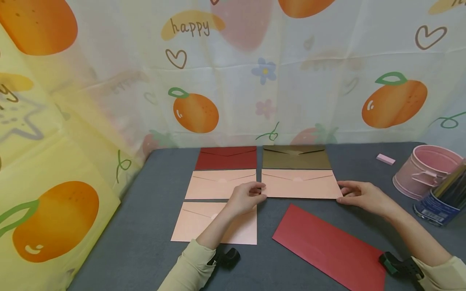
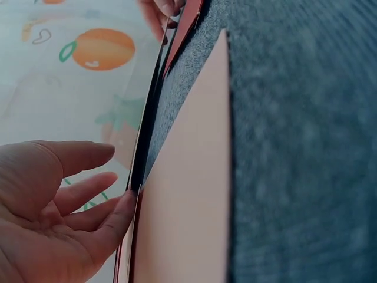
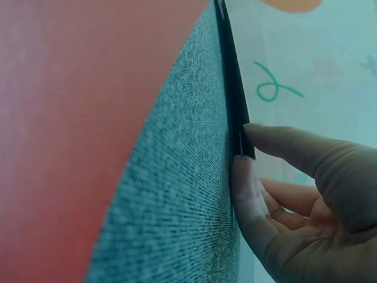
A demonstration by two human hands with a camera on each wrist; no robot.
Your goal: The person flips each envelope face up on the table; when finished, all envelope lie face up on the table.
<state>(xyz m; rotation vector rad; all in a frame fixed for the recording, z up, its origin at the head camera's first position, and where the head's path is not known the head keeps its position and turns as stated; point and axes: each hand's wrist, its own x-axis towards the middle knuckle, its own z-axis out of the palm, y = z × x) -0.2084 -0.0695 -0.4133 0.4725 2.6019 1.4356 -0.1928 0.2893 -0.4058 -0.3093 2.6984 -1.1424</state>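
Observation:
A pale pink envelope (image 1: 300,186) lies just below an olive-gold envelope (image 1: 295,159) in the right column. My right hand (image 1: 364,198) pinches its lower right corner; the right wrist view shows the fingertips (image 3: 244,171) at that thin dark edge. At its left edge is my left hand (image 1: 244,199), one fingertip (image 2: 125,203) touching the edge and another finger held apart. To the left, a dark red envelope (image 1: 227,158) heads a column above two more pink envelopes, an upper one (image 1: 211,186) and a lower one (image 1: 196,226) partly hidden by my left arm.
A larger red envelope (image 1: 327,246) lies slanted near the front, its right end beside my right wrist. At the right stand a pink pot (image 1: 415,169) and a blue container (image 1: 438,208) of dark sticks. A small pink block (image 1: 386,159) sits behind. Patterned cloth (image 1: 309,101) hangs at the back.

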